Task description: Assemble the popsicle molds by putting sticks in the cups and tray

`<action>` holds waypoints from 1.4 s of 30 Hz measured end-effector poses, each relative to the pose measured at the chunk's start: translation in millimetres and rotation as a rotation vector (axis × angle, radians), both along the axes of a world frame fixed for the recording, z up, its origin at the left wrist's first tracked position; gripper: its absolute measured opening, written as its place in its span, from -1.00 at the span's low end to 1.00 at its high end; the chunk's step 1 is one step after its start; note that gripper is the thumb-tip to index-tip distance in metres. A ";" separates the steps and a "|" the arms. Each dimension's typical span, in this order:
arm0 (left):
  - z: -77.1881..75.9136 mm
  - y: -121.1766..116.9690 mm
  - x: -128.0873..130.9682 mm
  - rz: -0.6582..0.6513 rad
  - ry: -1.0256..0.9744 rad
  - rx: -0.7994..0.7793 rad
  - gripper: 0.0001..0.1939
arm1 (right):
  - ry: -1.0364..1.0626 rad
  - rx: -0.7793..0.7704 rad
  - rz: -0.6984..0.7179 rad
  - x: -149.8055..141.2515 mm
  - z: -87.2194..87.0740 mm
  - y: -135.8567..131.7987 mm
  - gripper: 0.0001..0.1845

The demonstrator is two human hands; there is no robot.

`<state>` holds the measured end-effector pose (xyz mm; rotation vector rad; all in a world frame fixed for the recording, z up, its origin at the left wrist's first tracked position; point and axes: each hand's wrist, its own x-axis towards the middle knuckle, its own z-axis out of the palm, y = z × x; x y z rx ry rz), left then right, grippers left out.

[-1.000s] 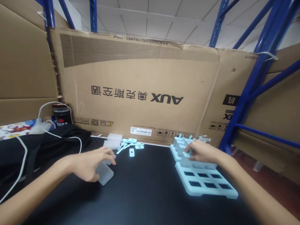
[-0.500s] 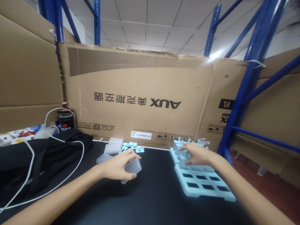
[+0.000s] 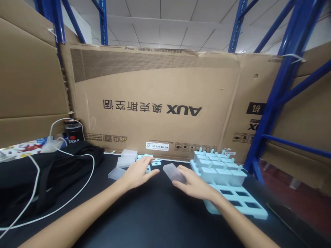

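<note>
My right hand grips a translucent popsicle mold cup, which tilts over the middle of the black table. Fingers stretched and thumb apart, my left hand is over the light-blue popsicle sticks; part of that pile is hidden behind it. Left of this hand lie several loose mold cups. On the right stands a light-blue popsicle rack. Its far rows hold cups with stick handles pointing up, while open slots show in the near part, partly behind my right forearm.
A black bag and a white cable lie on the left, with a dark jar behind. A cardboard panel closes off the back. Blue shelf posts rise at the sides. A dark flat object lies right of the rack.
The mold cup has passed from my left hand to my right. My right hand has come left from the rack, and my left has moved up to the blue sticks.
</note>
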<state>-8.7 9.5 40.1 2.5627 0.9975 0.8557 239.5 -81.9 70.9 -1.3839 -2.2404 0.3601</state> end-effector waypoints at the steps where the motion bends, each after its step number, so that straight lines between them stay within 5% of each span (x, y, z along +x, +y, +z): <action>1: -4.2 2.2 -4.1 0.062 0.098 0.053 -0.64 | 0.026 0.001 -0.012 6.1 -0.3 -1.9 -0.80; 5: -16.3 3.7 -8.6 0.111 0.301 0.052 -0.67 | 0.136 -0.048 -0.008 17.1 0.2 -3.6 -0.79; 11: -13.2 -10.8 -0.8 -0.380 0.134 -0.111 -0.86 | 0.193 -0.067 -0.021 16.2 -7.1 3.1 -0.76; 14: -14.2 -20.3 3.1 -0.519 0.002 -0.274 -0.85 | 0.258 -0.142 0.009 14.0 -10.9 1.2 -0.66; 20: -21.8 -30.4 9.7 -0.412 -0.032 -0.328 -0.48 | 0.262 -0.164 0.055 -2.5 -14.0 -7.0 -0.30; 34: -32.0 -22.5 11.5 -0.434 -0.097 -0.366 -0.41 | -0.025 -0.058 0.172 -34.1 -8.4 -20.8 -0.19; 42: -31.4 -24.8 12.0 -0.404 -0.066 -0.368 -0.42 | -0.085 -0.058 0.068 -39.8 -6.4 -24.3 -0.24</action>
